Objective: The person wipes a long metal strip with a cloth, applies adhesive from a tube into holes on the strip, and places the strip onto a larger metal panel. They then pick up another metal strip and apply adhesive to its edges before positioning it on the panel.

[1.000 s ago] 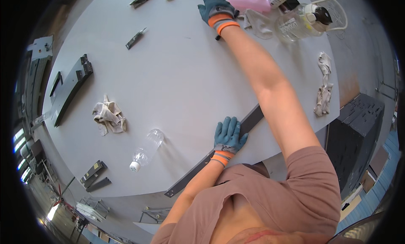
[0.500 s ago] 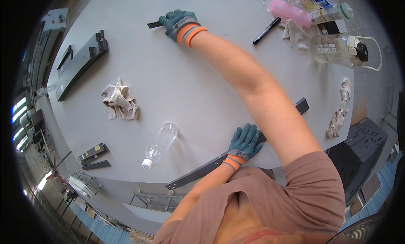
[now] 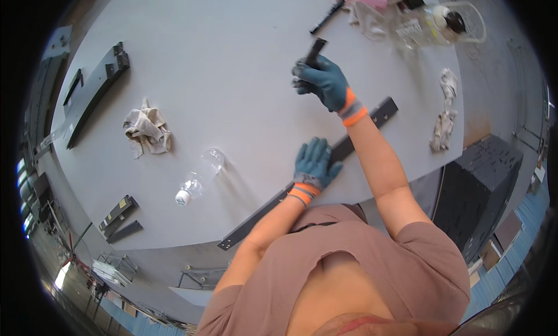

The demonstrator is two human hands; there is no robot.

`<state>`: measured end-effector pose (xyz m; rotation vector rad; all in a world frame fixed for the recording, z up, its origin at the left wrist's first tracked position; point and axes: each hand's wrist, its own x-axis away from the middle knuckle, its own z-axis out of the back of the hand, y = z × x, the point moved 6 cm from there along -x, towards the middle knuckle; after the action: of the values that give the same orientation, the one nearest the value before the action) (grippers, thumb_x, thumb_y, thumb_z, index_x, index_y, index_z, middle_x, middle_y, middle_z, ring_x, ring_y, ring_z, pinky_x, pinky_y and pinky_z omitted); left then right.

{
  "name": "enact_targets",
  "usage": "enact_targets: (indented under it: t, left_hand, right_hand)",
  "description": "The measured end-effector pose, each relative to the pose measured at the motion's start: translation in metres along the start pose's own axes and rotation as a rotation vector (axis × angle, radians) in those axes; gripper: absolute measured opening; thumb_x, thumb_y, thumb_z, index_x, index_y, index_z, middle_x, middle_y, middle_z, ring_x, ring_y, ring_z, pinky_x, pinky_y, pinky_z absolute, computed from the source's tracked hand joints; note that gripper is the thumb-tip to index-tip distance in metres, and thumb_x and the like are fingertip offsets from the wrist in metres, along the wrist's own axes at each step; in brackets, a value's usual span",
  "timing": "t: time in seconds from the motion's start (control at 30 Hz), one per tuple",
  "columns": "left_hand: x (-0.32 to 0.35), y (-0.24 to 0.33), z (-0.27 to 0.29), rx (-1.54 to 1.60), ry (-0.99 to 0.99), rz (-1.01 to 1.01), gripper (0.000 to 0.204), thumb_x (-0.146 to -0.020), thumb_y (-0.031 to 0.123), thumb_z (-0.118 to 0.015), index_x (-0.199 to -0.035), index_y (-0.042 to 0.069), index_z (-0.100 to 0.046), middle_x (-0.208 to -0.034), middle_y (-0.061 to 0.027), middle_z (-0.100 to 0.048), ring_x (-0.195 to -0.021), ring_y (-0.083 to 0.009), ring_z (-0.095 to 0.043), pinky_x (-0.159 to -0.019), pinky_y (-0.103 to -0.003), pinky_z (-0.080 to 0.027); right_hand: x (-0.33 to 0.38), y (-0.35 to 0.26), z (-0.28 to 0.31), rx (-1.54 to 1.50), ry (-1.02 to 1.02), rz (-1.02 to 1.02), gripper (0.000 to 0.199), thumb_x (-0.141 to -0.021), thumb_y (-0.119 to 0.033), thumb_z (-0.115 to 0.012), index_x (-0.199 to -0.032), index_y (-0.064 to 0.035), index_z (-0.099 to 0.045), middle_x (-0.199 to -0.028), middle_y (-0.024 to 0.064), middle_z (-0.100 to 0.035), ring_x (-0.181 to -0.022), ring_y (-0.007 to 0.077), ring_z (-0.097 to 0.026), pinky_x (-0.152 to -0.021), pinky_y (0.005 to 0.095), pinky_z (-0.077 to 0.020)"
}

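1. Right hand (image 3: 325, 83): gloved, raised over the middle of the grey surface (image 3: 232, 63), fingers clamped round a short black bar (image 3: 315, 50) that sticks up out of the fist toward the far edge.
2. Left hand (image 3: 314, 164): gloved, laid flat with fingers spread on a long dark metal rail (image 3: 325, 162); the rail lies slantwise along the near edge, one end overhanging the near edge.
3. Progress, as a judgement: the short bar is in hand and the rail is steadied, but the two parts are apart; no joining of bar to rail shows yet.
4. Waiting parts: a second dark rail (image 3: 96, 89) near the left edge, and a black marker (image 3: 326, 16) near the far edge.
5. Bystanders on the surface: a crumpled rag (image 3: 146, 130) left of centre; a clear plastic bottle (image 3: 197, 179) on its side near the near edge; a clear jug (image 3: 433, 23) at the far right corner; another rag (image 3: 444, 106) by the right edge.
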<state>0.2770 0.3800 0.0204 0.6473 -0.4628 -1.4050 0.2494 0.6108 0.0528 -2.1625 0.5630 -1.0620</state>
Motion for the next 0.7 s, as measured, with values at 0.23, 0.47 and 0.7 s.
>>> enact_targets:
  t: [0.23, 0.47, 0.7]
  left_hand:
    - [-0.044, 0.014, 0.044, 0.606, 0.179, 0.26, 0.029, -0.099, 0.017, -0.069, -0.119, -0.004, -0.069, -0.116, -0.0204, -0.073, -0.101, -0.0334, -0.072, -0.088, -0.039, -0.057]
    - [-0.06, 0.045, 0.021, 0.845, -0.303, 0.328, 0.025, -0.109, 0.018, -0.057, -0.108, -0.003, -0.072, -0.088, -0.0068, -0.072, -0.076, -0.0116, -0.063, -0.071, -0.029, -0.053]
    - [-0.064, 0.076, 0.008, 0.722, -0.453, 0.215, 0.027, -0.107, 0.02, -0.059, -0.094, -0.002, -0.069, -0.077, -0.0083, -0.069, -0.07, -0.016, -0.066, -0.065, -0.032, -0.054]
  right_hand:
    - [0.127, 0.03, 0.086, 0.135, 0.213, 0.241, 0.03, -0.106, -0.016, -0.063, -0.126, 0.0045, -0.07, -0.101, 0.006, -0.07, -0.091, 0.0128, -0.066, -0.082, 0.0285, -0.0559]
    - [0.19, 0.039, 0.097, 0.098, 0.21, 0.146, 0.028, -0.101, -0.015, -0.069, -0.121, 0.0036, -0.074, -0.106, 0.0066, -0.074, -0.094, 0.0125, -0.068, -0.087, 0.0282, -0.0568]
    - [0.221, 0.043, 0.133, 0.145, 0.297, 0.237, 0.02, -0.099, -0.011, -0.068, -0.108, 0.0032, -0.078, -0.084, 0.0034, -0.072, -0.074, 0.0086, -0.061, -0.065, 0.0241, -0.0485]
